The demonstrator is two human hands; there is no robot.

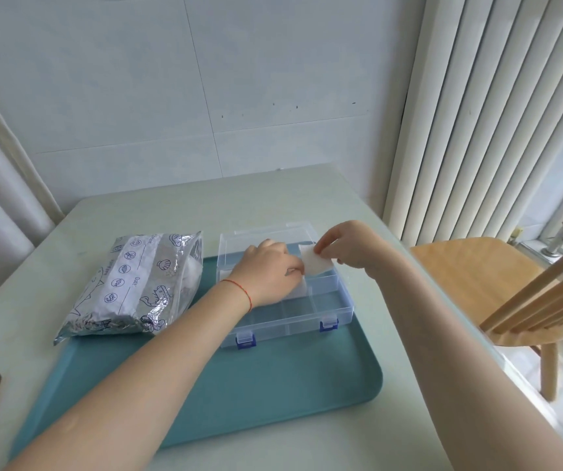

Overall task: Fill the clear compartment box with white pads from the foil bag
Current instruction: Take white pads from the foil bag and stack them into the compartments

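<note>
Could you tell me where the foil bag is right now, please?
In the head view, the foil bag lies left of the clear box, partly on the teal tray's far-left corner.

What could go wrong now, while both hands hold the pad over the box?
1. The pad is pinched only at its edges by the left hand and the right hand; it may fold or land across a divider instead of flat in one compartment.
2. The box is light and sits on a smooth tray; pressing could slide it.
3. The bag lies open, so pads might spill out.
</note>
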